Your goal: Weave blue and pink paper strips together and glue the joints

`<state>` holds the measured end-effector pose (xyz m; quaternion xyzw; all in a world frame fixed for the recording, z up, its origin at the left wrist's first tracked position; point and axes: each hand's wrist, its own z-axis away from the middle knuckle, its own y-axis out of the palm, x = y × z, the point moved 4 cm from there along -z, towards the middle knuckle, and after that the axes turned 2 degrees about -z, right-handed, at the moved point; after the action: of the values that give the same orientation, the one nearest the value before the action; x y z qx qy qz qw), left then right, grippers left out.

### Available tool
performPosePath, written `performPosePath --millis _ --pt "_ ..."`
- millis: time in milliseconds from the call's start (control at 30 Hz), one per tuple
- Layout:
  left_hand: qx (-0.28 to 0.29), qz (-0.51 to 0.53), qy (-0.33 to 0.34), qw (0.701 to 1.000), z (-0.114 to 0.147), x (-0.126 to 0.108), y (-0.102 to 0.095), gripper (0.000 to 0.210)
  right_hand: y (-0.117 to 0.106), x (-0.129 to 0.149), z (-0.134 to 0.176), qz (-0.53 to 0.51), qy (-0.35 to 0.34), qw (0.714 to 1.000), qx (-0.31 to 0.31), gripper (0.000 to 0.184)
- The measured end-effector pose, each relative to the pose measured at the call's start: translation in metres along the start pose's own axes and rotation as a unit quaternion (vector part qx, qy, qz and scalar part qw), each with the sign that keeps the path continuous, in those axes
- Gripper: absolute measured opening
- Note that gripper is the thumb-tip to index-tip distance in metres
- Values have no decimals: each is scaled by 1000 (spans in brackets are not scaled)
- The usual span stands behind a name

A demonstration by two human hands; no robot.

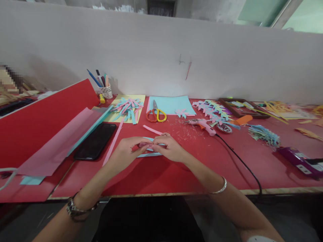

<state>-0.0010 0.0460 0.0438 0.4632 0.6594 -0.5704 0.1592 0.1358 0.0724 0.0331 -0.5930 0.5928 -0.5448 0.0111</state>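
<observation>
My left hand [130, 148] and my right hand [169, 148] meet over the red table, fingertips pinched on a small pink paper strip [144, 144]. The fingers cover most of it, so its folds cannot be made out. Just behind the right hand, a pink strip end [152, 130] sticks out; whether it belongs to the held strip is unclear. Light blue paper strips [150, 155] lie under and around the hands. A long pink strip [113, 143] stretches along the table beside my left wrist.
Scissors [156, 115] lie on blue sheets [174, 102] at the back. A pink glue gun [203, 125] trails a black cord on the right, near a purple power strip [301, 162]. At left are a phone [96, 141], cut strips [128, 107] and a pen cup [106, 91].
</observation>
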Motion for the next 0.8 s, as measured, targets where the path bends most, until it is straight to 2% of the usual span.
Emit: performPosePath --millis 200,400,667,800 --pt "1 99 -94 991 1 14 1 39 -1 -2 -1 15 3 999 -48 43" --pt "-1 155 -164 974 0 16 2 31 -3 -2 -1 35 1 997 -66 42" --pt "-20 113 -122 986 -2 12 2 23 0 3 -2 48 -35 998 -25 49" --pt "-24 99 -108 989 -3 10 2 25 0 3 -2 40 -33 998 -31 46"
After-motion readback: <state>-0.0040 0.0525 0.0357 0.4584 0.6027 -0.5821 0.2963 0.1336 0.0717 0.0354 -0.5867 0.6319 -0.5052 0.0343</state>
